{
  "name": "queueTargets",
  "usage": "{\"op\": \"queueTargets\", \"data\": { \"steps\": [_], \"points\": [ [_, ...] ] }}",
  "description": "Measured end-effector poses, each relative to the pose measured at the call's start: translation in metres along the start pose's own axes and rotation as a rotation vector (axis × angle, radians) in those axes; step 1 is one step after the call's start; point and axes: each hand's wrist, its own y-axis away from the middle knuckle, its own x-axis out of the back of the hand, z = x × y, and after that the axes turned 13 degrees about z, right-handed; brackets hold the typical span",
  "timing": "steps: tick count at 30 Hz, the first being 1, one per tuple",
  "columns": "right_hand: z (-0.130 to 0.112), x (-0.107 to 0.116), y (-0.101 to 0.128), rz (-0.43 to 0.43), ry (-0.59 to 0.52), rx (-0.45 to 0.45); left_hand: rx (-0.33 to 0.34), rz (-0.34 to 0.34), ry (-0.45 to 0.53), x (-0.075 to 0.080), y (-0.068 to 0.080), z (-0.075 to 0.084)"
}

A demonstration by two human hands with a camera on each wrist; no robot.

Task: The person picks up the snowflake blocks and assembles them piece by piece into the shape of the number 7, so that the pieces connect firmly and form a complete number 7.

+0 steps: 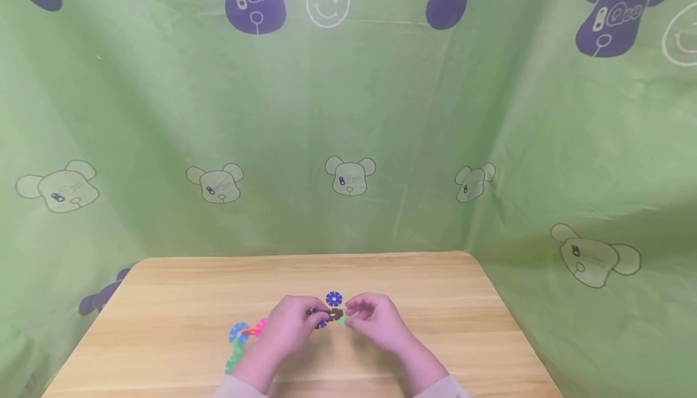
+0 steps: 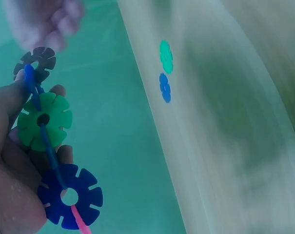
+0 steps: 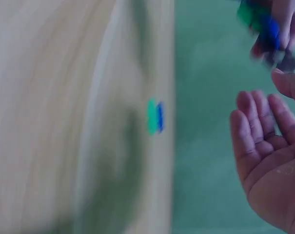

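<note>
My left hand pinches a chain of interlocked notched plastic discs near its dark brown end disc. In the left wrist view, a green disc and a dark blue disc of this chain lie along the palm, with part of a pink one below. My right hand is beside the brown disc, fingers spread and slightly bent, palm bare. The head view shows the chain's light blue and pink pieces left of my left forearm, which partly hides them.
Beyond the hands, a loose blue disc and a loose green disc lie close together on the wooden table. Green printed curtains stand behind the table and at both sides.
</note>
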Motion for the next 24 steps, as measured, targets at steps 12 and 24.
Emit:
{"op": "queueTargets", "data": {
  "steps": [12,24],
  "points": [
    [0.072,-0.028,-0.028,0.068,0.513,-0.111,-0.018,-0.007,-0.028,0.005,-0.005,-0.009],
    [0.086,-0.047,-0.029,0.090,0.559,-0.121,-0.014,-0.004,-0.029,0.003,-0.006,-0.013]
  ]
}}
